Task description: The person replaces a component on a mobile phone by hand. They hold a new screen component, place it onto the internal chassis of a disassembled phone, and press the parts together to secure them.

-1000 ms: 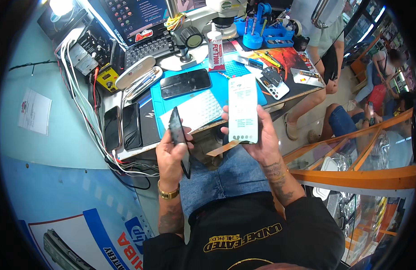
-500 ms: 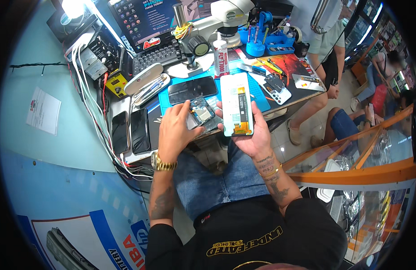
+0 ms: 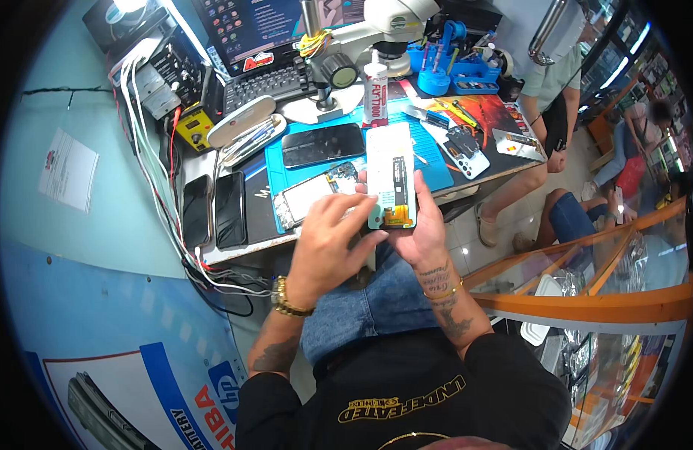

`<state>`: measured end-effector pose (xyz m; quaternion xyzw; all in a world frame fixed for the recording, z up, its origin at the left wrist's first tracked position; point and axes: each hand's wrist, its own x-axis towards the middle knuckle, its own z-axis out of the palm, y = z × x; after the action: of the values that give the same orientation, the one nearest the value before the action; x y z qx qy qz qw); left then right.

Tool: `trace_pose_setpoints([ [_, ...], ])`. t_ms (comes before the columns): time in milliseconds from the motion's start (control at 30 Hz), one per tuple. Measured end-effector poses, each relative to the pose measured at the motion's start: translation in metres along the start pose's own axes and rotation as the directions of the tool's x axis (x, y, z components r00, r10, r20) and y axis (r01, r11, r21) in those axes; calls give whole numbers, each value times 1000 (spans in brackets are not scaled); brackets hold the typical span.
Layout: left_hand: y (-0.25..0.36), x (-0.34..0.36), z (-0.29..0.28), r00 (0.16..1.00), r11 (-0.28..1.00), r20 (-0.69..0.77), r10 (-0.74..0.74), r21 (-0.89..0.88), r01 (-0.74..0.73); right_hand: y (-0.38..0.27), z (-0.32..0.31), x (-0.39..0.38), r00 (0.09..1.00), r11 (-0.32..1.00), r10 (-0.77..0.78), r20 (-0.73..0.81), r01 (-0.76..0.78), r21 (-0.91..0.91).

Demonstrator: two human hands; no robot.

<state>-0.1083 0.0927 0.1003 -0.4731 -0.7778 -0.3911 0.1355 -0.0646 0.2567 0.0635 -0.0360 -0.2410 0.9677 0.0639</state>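
Note:
In my right hand rests a phone screen assembly, its white back facing up, with a black strip and an orange-gold flex cable at the near end. My fingers and thumb hold it by its sides. My left hand is at the near left corner of the screen, fingers and thumb apart; whether the fingertips touch it I cannot tell. Beyond that hand an opened phone body lies on the blue work mat, its circuit board partly showing. A dark phone lies farther back.
A glue tube stands behind the screen, near a microscope. Two dark phones lie at the left table edge beside cables. Tools and phone parts lie at right. An open pen case sits left. People are at right.
My left hand has left the opened phone body and moved right and nearer to me, to the screen's lower corner. The phone body now shows more fully. The right hand still holds the screen.

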Motion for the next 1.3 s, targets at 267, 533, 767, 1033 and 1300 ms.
trace_pose_setpoints([
  [267,8,-11,14,996,997,-21,-81,15,81,9,6,-6,1000,999,-15,13,15,-48],
  [533,11,-14,13,995,997,-92,41,75,-35,9,14,-16,1000,999,17,0,-17,38],
  [767,13,-17,13,985,999,-168,26,-36,-32,11,18,-21,998,994,64,-26,-61,87],
  [1033,8,-20,15,980,996,-198,23,-80,-40,16,21,-24,998,996,55,-14,-54,67],
  [1300,18,-22,14,980,999,-195,35,-21,-40,12,19,-23,999,999,47,-12,-47,-12],
])
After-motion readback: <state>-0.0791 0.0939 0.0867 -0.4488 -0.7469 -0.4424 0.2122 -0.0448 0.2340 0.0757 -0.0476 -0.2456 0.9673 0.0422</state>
